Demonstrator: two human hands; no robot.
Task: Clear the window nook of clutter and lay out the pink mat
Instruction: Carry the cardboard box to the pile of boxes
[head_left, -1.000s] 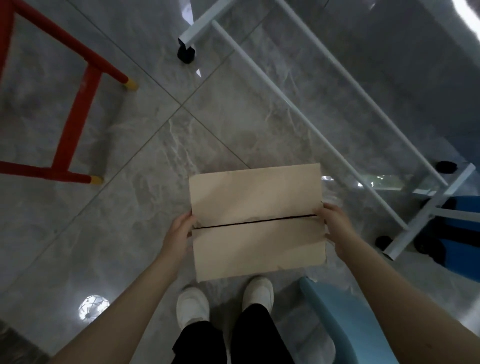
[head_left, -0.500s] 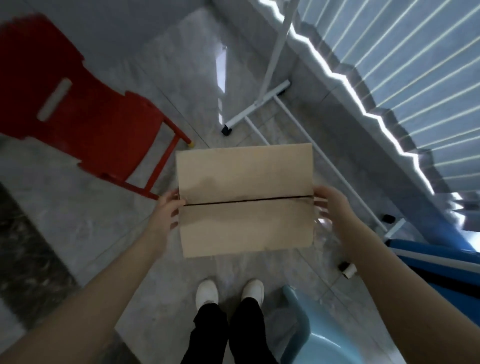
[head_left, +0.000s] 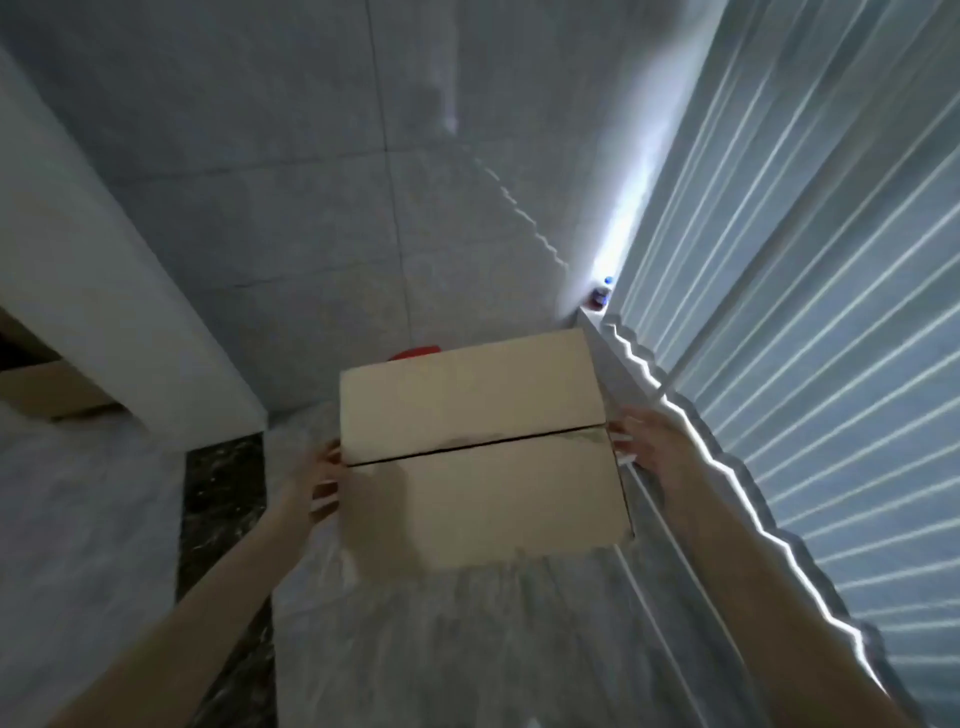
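Cardboard box, flaps closed, is carried between both hands beside the pleated blind; left hand and right hand press its sides with fairly straight fingers. A second ago it hung over the floor by a red chair; now it faces the tiled corner, so clearing continues. No readable writing shows.

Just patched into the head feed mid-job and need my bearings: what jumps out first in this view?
A closed brown cardboard box fills the centre, held up between the left hand and right hand, each flat against a side. Along the right runs a pale pleated window blind with bright light leaking at its zigzag edge. A small blue-capped bottle stands in the far corner, and something red peeks over the box's far edge.
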